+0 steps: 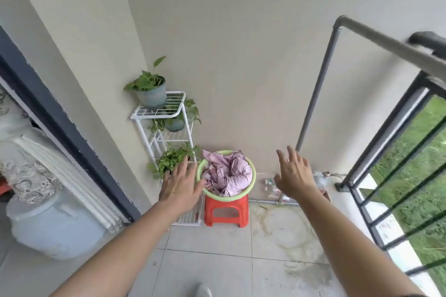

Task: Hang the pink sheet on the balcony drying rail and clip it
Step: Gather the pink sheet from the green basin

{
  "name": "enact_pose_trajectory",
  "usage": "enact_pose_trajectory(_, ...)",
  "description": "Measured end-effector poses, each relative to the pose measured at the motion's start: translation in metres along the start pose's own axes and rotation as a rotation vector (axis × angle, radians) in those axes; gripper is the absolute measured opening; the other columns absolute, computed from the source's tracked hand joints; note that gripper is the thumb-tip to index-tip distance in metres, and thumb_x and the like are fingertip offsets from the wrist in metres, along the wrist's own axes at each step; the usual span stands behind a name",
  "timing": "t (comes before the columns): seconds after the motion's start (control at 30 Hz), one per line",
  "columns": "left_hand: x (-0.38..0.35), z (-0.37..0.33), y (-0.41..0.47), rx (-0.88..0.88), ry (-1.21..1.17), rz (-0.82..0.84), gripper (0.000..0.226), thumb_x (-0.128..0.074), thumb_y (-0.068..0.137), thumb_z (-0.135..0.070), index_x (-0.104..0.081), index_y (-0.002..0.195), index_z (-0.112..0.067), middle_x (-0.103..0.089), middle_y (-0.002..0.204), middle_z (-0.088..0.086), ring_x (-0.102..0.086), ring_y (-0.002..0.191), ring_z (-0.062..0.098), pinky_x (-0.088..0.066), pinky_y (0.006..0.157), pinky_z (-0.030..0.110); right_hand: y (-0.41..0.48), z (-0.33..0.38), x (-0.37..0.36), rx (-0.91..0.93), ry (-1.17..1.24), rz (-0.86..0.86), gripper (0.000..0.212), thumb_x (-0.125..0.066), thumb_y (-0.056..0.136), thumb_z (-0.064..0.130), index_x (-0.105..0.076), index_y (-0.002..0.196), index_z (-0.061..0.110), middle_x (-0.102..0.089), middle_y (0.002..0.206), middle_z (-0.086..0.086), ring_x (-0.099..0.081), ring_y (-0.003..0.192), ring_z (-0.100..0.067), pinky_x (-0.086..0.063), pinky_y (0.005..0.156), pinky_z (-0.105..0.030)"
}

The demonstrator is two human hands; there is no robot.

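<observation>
text: none you can read | small bottles (269, 182) on the floor by the wall: any print too small for you to make out | white ledge (386, 226) behind the railing (387, 132): reddish marks, blurred, unreadable

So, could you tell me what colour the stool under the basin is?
The stool is orange-red, clearest in the head view.

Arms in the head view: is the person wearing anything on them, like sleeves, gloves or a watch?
Both forearms are bare as far as they show. The left hand and right hand have no gloves, and neither wrist carries a watch or bracelet.
</observation>
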State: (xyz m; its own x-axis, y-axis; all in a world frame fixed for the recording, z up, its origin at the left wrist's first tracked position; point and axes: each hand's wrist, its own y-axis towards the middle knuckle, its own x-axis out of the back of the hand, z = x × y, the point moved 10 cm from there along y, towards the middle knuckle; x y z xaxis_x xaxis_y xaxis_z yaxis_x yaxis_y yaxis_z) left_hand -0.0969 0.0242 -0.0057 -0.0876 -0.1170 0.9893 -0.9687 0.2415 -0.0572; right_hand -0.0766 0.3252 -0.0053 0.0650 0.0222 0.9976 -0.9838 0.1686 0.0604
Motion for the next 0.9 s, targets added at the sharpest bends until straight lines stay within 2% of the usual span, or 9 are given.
enact_pose_trajectory(0.27, -0.070, 0.021, 0.184, -0.053, 0.000, 0.100, 0.056, -0.036, 0.099, -0.046, -0.028, 0.149, -0.022, -0.011, 0.162, 0.006, -0.016, 0.148, 0.028, -0.018, 0.119, 0.049, 0.166, 0.016, -0.091, 0.034, -0.064, 0.164, 0.060, -0.051, 0.090, 0.039, -0.036, 0.146, 0.022, -0.035, 0.151, -0.009, -0.031, 0.141, -0.026, -0.028, 0.113, -0.041)
enact_pose_trajectory(0.47, -0.150, 0.034, 0.308, -0.114, -0.050, 0.308, 0.055, -0.042, 0.098, -0.037, -0.028, 0.149, -0.022, -0.014, 0.161, 0.005, -0.022, 0.145, 0.027, -0.024, 0.117, 0.047, 0.275, 0.029, -0.183, 0.004, -0.027, 0.319, 0.053, -0.051, 0.090, 0.038, -0.043, 0.141, 0.023, -0.040, 0.147, -0.006, -0.035, 0.139, -0.025, -0.030, 0.111, -0.040)
enact_pose_trajectory(0.6, -0.233, 0.049, 0.357, -0.066, -0.133, 0.453, 0.054, -0.046, 0.096, -0.031, -0.032, 0.146, -0.021, -0.026, 0.155, 0.002, -0.035, 0.137, 0.025, -0.037, 0.110, 0.044, 0.305, 0.047, -0.265, 0.003, 0.051, 0.431, 0.048, -0.056, 0.088, 0.034, -0.049, 0.135, 0.024, -0.046, 0.142, -0.005, -0.042, 0.131, -0.027, -0.034, 0.108, -0.043)
enact_pose_trajectory(0.73, -0.345, 0.055, 0.368, -0.024, -0.193, 0.602, 0.043, -0.048, 0.094, -0.028, -0.043, 0.135, -0.017, -0.042, 0.137, 0.002, -0.044, 0.126, 0.023, -0.043, 0.097, 0.038, 0.306, 0.067, -0.368, 0.059, 0.153, 0.490, 0.056, -0.058, 0.083, 0.018, -0.049, 0.138, 0.022, -0.046, 0.146, -0.006, -0.042, 0.135, -0.026, -0.036, 0.109, -0.040)
enact_pose_trajectory(0.8, -0.397, 0.056, 0.365, 0.073, -0.336, 0.667, 0.035, -0.051, 0.095, -0.026, -0.047, 0.128, -0.016, -0.047, 0.126, -0.001, -0.048, 0.118, 0.019, -0.041, 0.090, 0.032, 0.299, 0.072, -0.423, 0.063, 0.167, 0.539, 0.072, -0.057, 0.080, 0.010, -0.037, 0.148, 0.020, -0.038, 0.153, -0.009, -0.033, 0.143, -0.027, -0.030, 0.115, -0.040)
enact_pose_trajectory(0.9, -0.456, 0.062, 0.358, 0.370, -0.628, 0.676, 0.016, -0.049, 0.099, -0.029, -0.053, 0.108, -0.017, -0.054, 0.106, -0.006, -0.055, 0.104, 0.015, -0.036, 0.079, 0.027, 0.285, 0.072, -0.494, 0.002, 0.176, 0.569, 0.091, -0.063, 0.075, 0.007, -0.022, 0.155, 0.018, -0.025, 0.160, -0.011, -0.018, 0.149, -0.028, -0.020, 0.121, -0.043)
